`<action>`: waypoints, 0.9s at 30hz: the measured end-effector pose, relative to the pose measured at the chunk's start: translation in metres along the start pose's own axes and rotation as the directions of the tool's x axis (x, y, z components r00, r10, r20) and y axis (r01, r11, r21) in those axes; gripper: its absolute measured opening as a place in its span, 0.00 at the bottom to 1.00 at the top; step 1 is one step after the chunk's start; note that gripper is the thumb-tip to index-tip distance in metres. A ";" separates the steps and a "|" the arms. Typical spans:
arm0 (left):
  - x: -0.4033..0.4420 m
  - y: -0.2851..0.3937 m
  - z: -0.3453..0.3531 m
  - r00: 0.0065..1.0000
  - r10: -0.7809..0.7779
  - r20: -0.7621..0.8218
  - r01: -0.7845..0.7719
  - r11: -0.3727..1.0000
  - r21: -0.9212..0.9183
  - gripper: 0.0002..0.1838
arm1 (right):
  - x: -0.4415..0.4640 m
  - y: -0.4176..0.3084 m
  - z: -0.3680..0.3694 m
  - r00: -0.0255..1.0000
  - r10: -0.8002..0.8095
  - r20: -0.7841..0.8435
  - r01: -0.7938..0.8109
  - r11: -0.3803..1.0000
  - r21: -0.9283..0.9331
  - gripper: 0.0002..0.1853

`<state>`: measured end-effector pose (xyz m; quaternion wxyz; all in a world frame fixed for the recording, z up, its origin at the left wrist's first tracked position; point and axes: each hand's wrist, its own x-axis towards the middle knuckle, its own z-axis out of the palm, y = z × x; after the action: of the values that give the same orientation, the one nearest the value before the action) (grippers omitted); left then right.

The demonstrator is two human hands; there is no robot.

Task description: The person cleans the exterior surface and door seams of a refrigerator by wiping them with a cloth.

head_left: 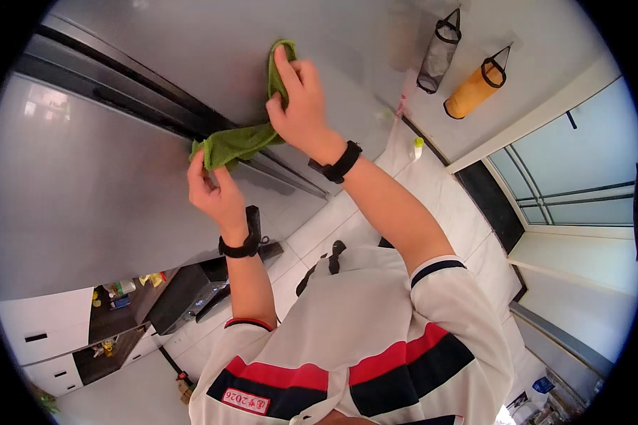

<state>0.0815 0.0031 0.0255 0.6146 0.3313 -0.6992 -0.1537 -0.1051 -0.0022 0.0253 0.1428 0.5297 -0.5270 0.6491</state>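
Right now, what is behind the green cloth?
Grey panels and dark strips show around the green cloth; whatever lies directly behind it is covered.

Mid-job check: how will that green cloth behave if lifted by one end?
The green cloth would probably hang floppy, since it bends and bunches between the left hand and the right hand. It's likely light: the left fingers alone pinch one end. Its fuzzy-looking surface suggests it shouldn't be very slippery.

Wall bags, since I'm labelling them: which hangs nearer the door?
The orange bag; the grey bag hangs farther from the door, nearer the right hand.
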 end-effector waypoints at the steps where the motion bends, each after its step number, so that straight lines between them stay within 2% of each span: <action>1: 0.001 -0.002 -0.002 1.000 0.023 0.007 -0.023 1.000 0.011 0.14 | -0.006 0.005 0.001 1.000 -0.016 -0.003 0.016 1.000 0.005 0.37; 4: -0.002 -0.002 -0.004 1.000 0.000 0.025 -0.001 1.000 0.028 0.13 | -0.030 0.015 0.002 0.995 -0.098 -0.004 0.097 0.992 -0.076 0.39; 10: -0.012 -0.015 -0.002 0.994 0.006 0.105 -0.011 0.999 0.048 0.11 | -0.071 0.034 -0.016 0.993 0.001 0.119 0.018 0.988 -0.153 0.34; 13: -0.018 -0.025 -0.006 0.999 0.018 0.050 -0.012 0.995 -0.103 0.10 | -0.078 0.039 -0.026 0.982 0.129 0.137 -0.085 0.955 -0.284 0.32; 16: -0.017 -0.016 -0.017 0.994 -0.103 -0.030 0.097 0.982 -0.164 0.08 | -0.076 0.052 -0.025 0.972 0.222 0.075 -0.178 0.908 -0.378 0.31; 19: -0.013 -0.017 -0.036 0.993 -0.084 -0.082 0.073 0.990 -0.123 0.08 | -0.068 0.048 -0.017 0.964 0.265 0.000 -0.251 0.912 -0.326 0.30; 22: -0.011 -0.021 -0.055 0.982 -0.047 -0.182 0.040 0.998 -0.044 0.09 | -0.053 0.034 -0.008 0.991 0.112 -0.077 -0.131 0.934 -0.331 0.29; 25: -0.010 -0.020 -0.069 0.970 -0.080 -0.231 0.090 0.995 0.030 0.10 | -0.038 0.017 0.002 0.988 0.092 -0.124 -0.124 0.952 -0.281 0.30; 27: -0.009 -0.015 -0.068 0.969 -0.091 -0.231 0.092 0.996 -0.004 0.11 | -0.031 0.002 0.010 0.991 0.053 -0.121 -0.079 0.972 -0.222 0.31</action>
<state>0.1518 0.0112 0.0222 0.6829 0.3807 -0.6076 -0.1401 -0.0889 0.0003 -0.0034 0.2103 0.4541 -0.6058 0.6185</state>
